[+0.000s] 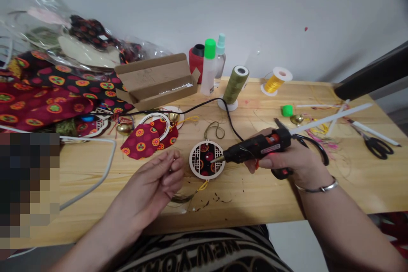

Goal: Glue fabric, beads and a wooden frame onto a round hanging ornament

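Left of the round pendant (206, 167) on the table (255, 202), the left hand (159, 178) is pinched together, contents unclear; rightward, a glue gun (242, 151) is gripped by the right hand (295, 159). Presumably light and stiff, the pendant is best held by its rim (191, 160).

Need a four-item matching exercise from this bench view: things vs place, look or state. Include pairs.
Things
1. glue gun
2. round ornament
3. cardboard box
4. scissors

Descriptions
A. lid raised
B. lying on the table, far right
C. held in the right hand
D. lattice sides, dark patterned middle

Pairs: 1-C, 2-D, 3-A, 4-B
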Demonstrator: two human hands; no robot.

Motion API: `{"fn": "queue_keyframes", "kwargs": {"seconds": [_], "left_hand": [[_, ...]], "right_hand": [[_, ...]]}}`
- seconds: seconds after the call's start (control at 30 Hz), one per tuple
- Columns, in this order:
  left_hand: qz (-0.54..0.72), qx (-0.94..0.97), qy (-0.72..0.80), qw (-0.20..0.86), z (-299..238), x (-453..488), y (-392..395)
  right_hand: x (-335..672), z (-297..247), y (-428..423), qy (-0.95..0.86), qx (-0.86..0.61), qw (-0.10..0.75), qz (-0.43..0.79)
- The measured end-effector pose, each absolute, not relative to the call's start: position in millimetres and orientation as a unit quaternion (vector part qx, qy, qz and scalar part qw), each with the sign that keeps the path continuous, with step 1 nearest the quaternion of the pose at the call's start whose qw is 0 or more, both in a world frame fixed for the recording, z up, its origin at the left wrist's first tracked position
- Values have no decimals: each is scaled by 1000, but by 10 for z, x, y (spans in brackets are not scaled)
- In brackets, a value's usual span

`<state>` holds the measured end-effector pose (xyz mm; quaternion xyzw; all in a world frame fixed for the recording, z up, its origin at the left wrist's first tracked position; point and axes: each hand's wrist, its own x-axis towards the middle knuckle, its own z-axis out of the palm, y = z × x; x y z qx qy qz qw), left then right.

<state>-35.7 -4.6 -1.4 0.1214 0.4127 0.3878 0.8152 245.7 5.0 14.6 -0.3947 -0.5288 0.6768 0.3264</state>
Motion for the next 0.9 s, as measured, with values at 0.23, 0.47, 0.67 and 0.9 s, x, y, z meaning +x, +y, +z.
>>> {"fn": "queue_keyframes", "kwargs": {"seconds": [0.23,0.47,0.67,0.9], "left_hand": [[330,193,449,807,22,-427,-91],[102,745,336,568,122,-512,-114],[57,885,261,380,-65,-503,-82],[64,894,291,335,-156,-506,-103]], "right_hand": [[2459,175,106,-546,-380,311,679],[2476,150,98,-531,-401,306,681],[2486,139,112,-540,-396,309,676],[2479,150,115,-544,-394,306,675]]}}
